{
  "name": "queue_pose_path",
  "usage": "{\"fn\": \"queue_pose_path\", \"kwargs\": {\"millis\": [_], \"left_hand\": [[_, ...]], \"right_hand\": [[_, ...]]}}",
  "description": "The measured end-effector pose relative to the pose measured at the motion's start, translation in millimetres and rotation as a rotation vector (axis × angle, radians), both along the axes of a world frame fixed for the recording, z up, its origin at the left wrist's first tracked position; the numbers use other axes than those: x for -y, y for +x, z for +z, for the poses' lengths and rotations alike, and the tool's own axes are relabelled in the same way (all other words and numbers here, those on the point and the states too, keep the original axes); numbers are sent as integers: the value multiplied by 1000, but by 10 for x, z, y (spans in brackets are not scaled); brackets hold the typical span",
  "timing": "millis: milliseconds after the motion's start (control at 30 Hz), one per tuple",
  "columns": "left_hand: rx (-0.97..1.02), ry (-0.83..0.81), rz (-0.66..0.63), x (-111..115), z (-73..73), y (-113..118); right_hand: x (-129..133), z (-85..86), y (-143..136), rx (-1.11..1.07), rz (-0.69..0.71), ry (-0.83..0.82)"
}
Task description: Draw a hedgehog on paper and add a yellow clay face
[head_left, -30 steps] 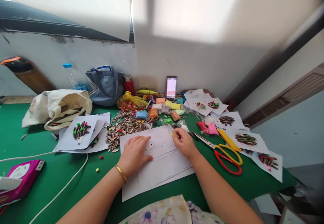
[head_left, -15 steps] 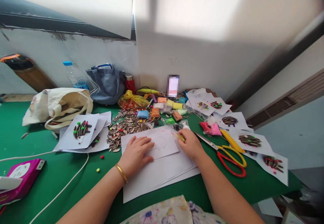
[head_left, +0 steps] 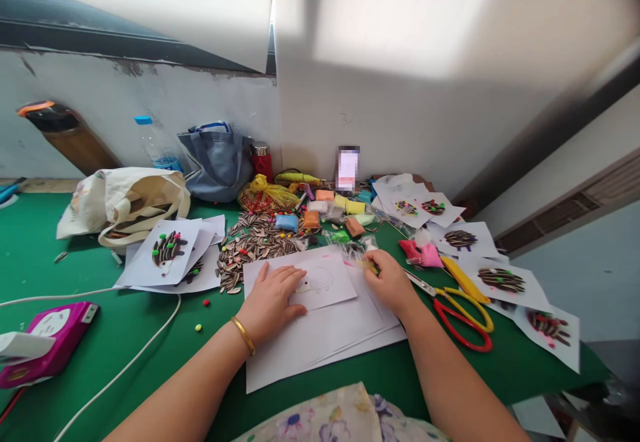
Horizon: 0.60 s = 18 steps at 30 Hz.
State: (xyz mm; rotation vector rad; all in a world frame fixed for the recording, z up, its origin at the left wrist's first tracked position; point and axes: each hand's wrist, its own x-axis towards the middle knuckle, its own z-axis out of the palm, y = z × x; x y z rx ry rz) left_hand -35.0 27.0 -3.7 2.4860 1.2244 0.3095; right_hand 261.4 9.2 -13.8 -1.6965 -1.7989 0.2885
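Note:
My left hand (head_left: 275, 295), with a gold bangle at the wrist, rests open and flat on a small white sheet with a pencil-drawn hedgehog (head_left: 321, 279). Fingers of that hand cover part of the drawing's left side. Beneath it lie larger white sheets (head_left: 295, 355). Over the right edge of the sheets, my right hand (head_left: 387, 282) is closed around a small yellowish object (head_left: 371, 267), mostly hidden by the fingers, whose kind I cannot make out. Beyond the paper, sunflower seeds (head_left: 250, 245) are heaped among coloured clay packets (head_left: 311, 220).
Red-and-yellow scissors (head_left: 457, 312) and a yellow-handled cutter (head_left: 464, 281) lie right of my right hand. Seed-hedgehog cards (head_left: 501, 280) line the right side, more cards (head_left: 167, 250) the left. Bags (head_left: 215, 162), a bottle (head_left: 157, 145), a propped phone (head_left: 349, 167) and a magenta power strip (head_left: 50, 342) stand around.
The whole view has shifted slightly to the right. My left hand stays on the sheet, and my right hand has moved slightly away from the drawing with the yellowish object in it.

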Motion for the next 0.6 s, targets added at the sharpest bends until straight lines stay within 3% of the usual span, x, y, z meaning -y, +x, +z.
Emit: {"fn": "queue_pose_path", "kwargs": {"millis": [333, 600], "left_hand": [[44, 6, -4, 0, -22, 4], [92, 76, 1, 1, -7, 4]], "right_hand": [[269, -72, 313, 99, -20, 0], [210, -11, 79, -137, 91, 108]]}}
